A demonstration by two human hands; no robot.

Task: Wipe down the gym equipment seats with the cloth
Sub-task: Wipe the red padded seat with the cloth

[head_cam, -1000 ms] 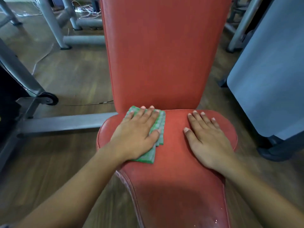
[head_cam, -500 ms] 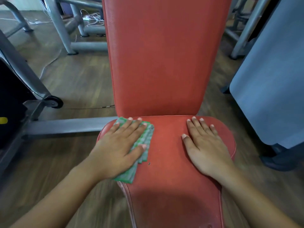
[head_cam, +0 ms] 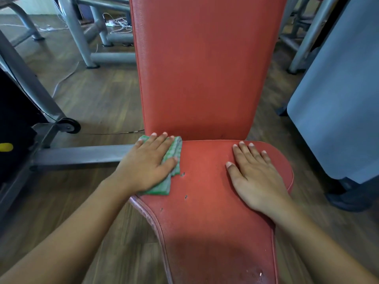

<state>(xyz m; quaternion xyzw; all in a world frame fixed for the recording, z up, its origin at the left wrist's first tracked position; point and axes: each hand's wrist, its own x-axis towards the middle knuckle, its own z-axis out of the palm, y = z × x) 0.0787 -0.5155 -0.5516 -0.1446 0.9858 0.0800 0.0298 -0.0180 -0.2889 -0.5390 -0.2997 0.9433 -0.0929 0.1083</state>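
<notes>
A red padded seat with an upright red backrest fills the middle of the view. My left hand lies flat with straight fingers on a folded green-and-white cloth, pressing it onto the seat's back left corner, close to the backrest. The cloth shows along the thumb side and beyond the fingertips. My right hand rests flat and bare on the right side of the seat. Small dark nicks mark the seat between the hands.
Grey metal machine frames stand left and behind on the wooden floor, with white cables at the back. A grey-blue panel stands close on the right. A black part with a yellow tip is at far left.
My left hand slid the cloth leftward from near the seat's middle to its left edge, and stays there at the back corner. My right hand has stayed flat on the seat.
</notes>
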